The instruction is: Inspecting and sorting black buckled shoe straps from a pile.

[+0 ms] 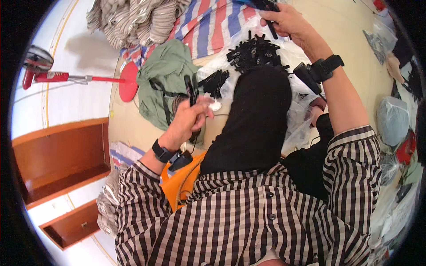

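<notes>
My left hand [191,117] is closed around a dark, narrow black strip [191,91], which sticks up past the fingers. A small white round thing [215,106] lies beside those fingertips. At the top, my right hand [288,22] pinches some black strips [270,27]; their upper ends run toward the picture's rim. Below that hand, a heap of short black strips [255,52] lies on clear plastic sheeting [301,54]. A smaller bunch of black strips [214,83] sits between the heap and my left hand.
Green cloth [164,82] lies left of my left hand, near a red fan [128,82] with a round base. Striped sheeting [213,26] and bundled grey-beige cords [133,20] are at the far side. Plastic bags [392,119] line the right. My black-clad leg [264,106] stretches forward.
</notes>
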The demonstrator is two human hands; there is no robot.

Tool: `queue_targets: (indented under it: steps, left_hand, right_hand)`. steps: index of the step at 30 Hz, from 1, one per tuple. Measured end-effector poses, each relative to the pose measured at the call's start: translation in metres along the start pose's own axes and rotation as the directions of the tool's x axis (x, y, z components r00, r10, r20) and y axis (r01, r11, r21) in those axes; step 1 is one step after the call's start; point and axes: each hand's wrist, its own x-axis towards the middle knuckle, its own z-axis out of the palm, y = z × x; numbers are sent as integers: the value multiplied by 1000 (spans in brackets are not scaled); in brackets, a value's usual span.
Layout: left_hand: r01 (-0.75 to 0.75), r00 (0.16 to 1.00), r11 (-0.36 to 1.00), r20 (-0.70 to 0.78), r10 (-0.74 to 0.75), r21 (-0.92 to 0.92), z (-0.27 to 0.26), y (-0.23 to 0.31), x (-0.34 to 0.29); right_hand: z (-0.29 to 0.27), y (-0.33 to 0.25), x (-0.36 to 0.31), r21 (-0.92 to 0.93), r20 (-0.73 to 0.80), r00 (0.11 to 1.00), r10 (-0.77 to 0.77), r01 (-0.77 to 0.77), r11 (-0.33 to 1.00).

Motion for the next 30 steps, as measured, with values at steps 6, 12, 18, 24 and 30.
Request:
queue_targets:
  steps: [6,12,18,24,30]
  left_hand:
    - [-355,925,931,174,338,81,38,96,63]
    - [-177,944,983,274,182,-45,38,99,167]
    - [-163,924,984,362,126,74,30,91,204]
    - [-73,914,997,401,66,1,62,90,230]
    - [27,908,984,416,48,-174,88,67,267]
  right_hand:
    - [-8,-7,-16,83,-51,990,133,-129,988]
    - [6,36,-8,218,-106,940,324,-296,930]
    - [10,69,-6,368,-78,907,414,-360,857]
    - [7,79,-7,563,-109,883,456,-323,761]
    - [-8,106,-9,678,-113,855,507,-306,668]
